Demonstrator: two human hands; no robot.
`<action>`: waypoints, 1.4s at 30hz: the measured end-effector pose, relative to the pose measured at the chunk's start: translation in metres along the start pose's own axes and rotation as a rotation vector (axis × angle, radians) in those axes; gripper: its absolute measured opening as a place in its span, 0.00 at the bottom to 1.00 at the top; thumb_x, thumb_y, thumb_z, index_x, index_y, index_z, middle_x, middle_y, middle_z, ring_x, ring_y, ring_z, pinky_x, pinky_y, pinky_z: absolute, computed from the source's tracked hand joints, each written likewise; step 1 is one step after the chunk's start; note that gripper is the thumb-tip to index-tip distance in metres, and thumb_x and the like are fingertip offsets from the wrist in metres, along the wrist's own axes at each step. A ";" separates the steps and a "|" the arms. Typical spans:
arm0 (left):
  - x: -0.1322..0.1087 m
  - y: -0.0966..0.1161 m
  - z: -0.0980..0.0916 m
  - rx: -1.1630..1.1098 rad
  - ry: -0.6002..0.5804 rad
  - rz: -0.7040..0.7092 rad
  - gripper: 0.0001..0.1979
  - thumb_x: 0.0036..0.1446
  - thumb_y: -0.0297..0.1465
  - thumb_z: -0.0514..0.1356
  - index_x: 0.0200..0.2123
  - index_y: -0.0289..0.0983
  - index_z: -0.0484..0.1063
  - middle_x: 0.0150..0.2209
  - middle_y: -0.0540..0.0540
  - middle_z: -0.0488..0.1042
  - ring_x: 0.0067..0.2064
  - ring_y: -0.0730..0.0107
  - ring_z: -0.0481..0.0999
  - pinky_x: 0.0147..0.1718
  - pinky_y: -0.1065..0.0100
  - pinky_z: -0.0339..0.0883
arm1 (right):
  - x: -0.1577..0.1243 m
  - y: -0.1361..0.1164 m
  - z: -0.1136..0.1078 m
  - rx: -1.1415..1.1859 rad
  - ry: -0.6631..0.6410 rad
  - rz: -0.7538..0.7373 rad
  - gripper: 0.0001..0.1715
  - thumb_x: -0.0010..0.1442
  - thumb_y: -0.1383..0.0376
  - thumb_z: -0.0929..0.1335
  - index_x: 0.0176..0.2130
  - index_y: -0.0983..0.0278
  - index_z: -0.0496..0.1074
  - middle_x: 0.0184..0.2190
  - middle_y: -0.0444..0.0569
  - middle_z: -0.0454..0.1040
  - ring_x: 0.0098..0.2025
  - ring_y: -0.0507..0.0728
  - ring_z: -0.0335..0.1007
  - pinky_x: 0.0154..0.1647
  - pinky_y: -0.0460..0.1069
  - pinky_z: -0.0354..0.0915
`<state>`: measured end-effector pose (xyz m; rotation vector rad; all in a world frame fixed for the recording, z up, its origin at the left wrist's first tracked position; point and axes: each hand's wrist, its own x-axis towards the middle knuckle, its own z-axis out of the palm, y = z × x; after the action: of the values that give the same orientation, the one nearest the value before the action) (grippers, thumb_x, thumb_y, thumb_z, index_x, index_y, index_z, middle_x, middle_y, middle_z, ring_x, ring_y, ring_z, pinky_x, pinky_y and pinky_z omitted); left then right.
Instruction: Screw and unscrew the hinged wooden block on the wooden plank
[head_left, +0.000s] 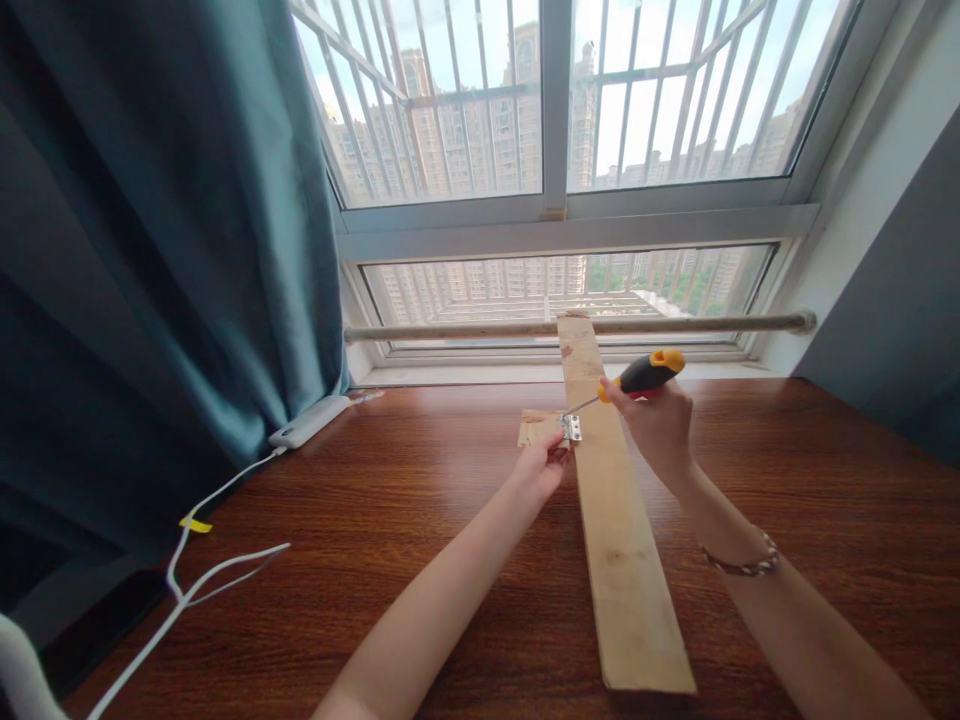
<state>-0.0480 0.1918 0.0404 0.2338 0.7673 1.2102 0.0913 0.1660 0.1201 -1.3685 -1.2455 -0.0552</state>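
A long pale wooden board (pixel 622 540) lies lengthwise on the brown wood-grain tabletop. Against its left side sits a small wooden block (pixel 534 425), and a silver metal hinge (pixel 575 428) spans the joint between them. My left hand (pixel 541 468) is closed at the block's near edge, thumb beside the hinge; the exact grip is partly hidden. In my right hand (pixel 664 425) is a screwdriver (pixel 649 374) with a black and yellow handle. It is held at a slant, its shaft pointing down left and its tip at the hinge's left leaf. Any screw there is too small to make out.
A white power strip (pixel 311 422) with a white cable (pixel 225 490) lies at the left, by the dark blue curtain (pixel 247 200). Behind the table, a horizontal rail (pixel 465 331) runs across the window, with the board's far end close to it.
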 end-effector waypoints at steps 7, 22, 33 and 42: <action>-0.002 0.004 0.001 0.027 0.007 -0.019 0.06 0.52 0.17 0.56 0.28 0.28 0.71 0.27 0.42 0.74 0.26 0.74 0.73 0.30 0.73 0.70 | 0.003 0.007 -0.001 0.168 0.018 0.050 0.18 0.46 0.52 0.71 0.27 0.62 0.65 0.17 0.41 0.70 0.17 0.54 0.66 0.19 0.48 0.63; -0.004 0.008 -0.006 0.363 0.109 -0.108 0.06 0.48 0.30 0.62 0.30 0.34 0.70 0.25 0.47 0.71 0.22 0.74 0.69 0.22 0.72 0.62 | 0.001 0.005 -0.001 0.083 -0.025 0.002 0.20 0.46 0.51 0.70 0.27 0.62 0.63 0.17 0.42 0.69 0.19 0.55 0.66 0.18 0.48 0.63; -0.008 0.010 -0.003 0.458 0.180 -0.099 0.07 0.47 0.33 0.63 0.29 0.36 0.70 0.24 0.51 0.71 0.22 0.76 0.67 0.21 0.72 0.55 | 0.000 -0.007 -0.008 0.051 -0.075 -0.019 0.18 0.46 0.53 0.71 0.26 0.62 0.64 0.17 0.42 0.68 0.19 0.55 0.67 0.22 0.49 0.62; -0.008 0.010 -0.001 0.540 0.196 -0.115 0.09 0.48 0.36 0.62 0.30 0.36 0.70 0.28 0.49 0.72 0.26 0.74 0.68 0.24 0.70 0.55 | -0.001 -0.006 -0.008 0.154 -0.158 -0.010 0.16 0.48 0.55 0.71 0.27 0.64 0.67 0.14 0.42 0.68 0.15 0.53 0.66 0.17 0.46 0.61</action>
<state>-0.0574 0.1877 0.0488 0.5108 1.2581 0.9066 0.0918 0.1579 0.1262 -1.2515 -1.3597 0.1419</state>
